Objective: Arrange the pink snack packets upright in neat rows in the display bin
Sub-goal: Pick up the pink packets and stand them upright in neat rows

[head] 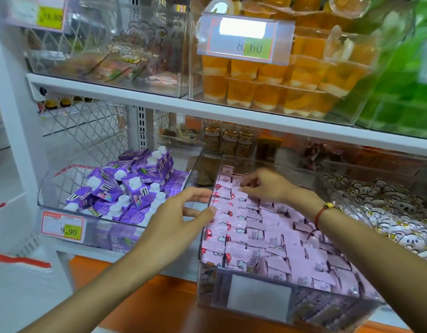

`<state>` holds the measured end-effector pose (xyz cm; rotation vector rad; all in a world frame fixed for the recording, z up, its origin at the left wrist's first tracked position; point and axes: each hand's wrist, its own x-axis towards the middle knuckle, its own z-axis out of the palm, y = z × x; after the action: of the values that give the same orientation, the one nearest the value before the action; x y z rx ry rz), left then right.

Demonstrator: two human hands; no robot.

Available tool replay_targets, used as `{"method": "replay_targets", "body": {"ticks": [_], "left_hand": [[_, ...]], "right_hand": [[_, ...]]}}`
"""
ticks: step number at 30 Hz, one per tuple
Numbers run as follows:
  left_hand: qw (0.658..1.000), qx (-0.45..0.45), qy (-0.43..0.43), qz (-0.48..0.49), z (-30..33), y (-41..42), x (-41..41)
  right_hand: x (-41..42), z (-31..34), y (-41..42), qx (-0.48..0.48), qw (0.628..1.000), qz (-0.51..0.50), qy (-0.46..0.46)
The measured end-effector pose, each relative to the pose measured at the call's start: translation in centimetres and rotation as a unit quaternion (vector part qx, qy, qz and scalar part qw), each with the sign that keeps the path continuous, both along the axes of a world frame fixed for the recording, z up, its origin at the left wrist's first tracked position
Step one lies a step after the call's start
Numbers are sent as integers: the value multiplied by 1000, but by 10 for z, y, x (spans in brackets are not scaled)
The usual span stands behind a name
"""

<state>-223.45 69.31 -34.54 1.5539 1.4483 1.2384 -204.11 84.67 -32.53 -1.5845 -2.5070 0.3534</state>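
A clear display bin on the lower shelf is full of pink snack packets. Two upright rows run along its left wall; the packets to the right lie looser and tilted. My left hand sits at the bin's left wall, thumb over the rim touching the left row, fingers outside the wall. My right hand reaches into the far part of the bin, fingertips pinching the top of a pink packet in the second row. A red cord bracelet is on that wrist.
To the left stands a clear bin of purple drink cartons with a price tag. On the right is a bin of white cartoon-printed packets. The white shelf above holds orange jelly cups and green items.
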Motion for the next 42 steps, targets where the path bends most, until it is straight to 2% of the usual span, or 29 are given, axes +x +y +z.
{"method": "replay_targets", "body": {"ticks": [6,13,16,18,20,22,25,26,27,29,31,34,36,37,38,40,42], "left_hand": [[1000,-2,-7,2,0,0,0],[1000,0,11,6,1,-1,1],[1000,1,11,7,1,-2,2],[1000,5,11,6,2,-2,2],[1000,8,13,3,2,-2,1],[1000,14,9,4,0,-2,0],[998,50,25,27,-3,-1,-1],[995,81,38,37,-4,-2,-2],[990,124,57,38,-3,-3,-3],[969,215,119,8,-1,-5,-2],[945,274,179,-15,1,-5,0],[935,314,162,-13,3,-6,1],[950,295,99,3,5,-6,1],[966,255,46,13,7,-5,1],[979,201,-28,16,10,-4,0],[984,92,-150,28,12,-2,-3],[985,31,-163,52,12,-1,-7]], "right_hand": [[-3,4,0,37,999,23,-7],[-7,-1,-14,190,980,58,-32],[-7,-5,-14,205,975,66,-59],[-6,-6,-14,194,980,38,32],[-6,-3,-17,179,961,-22,209],[-10,6,-25,171,907,-98,372],[-12,20,-48,189,781,-196,562],[-11,22,-57,176,749,-212,602],[-9,23,-67,141,737,-221,623],[-10,21,-88,24,740,-196,643],[-16,18,-106,-93,726,-145,666],[-24,20,-120,-178,709,-107,674],[-24,26,-123,-208,714,-104,660],[-23,28,-123,-203,734,-115,638],[-21,28,-122,-176,772,-127,597],[-17,27,-122,-84,854,-124,498],[-14,26,-125,-11,891,-56,450]]}}
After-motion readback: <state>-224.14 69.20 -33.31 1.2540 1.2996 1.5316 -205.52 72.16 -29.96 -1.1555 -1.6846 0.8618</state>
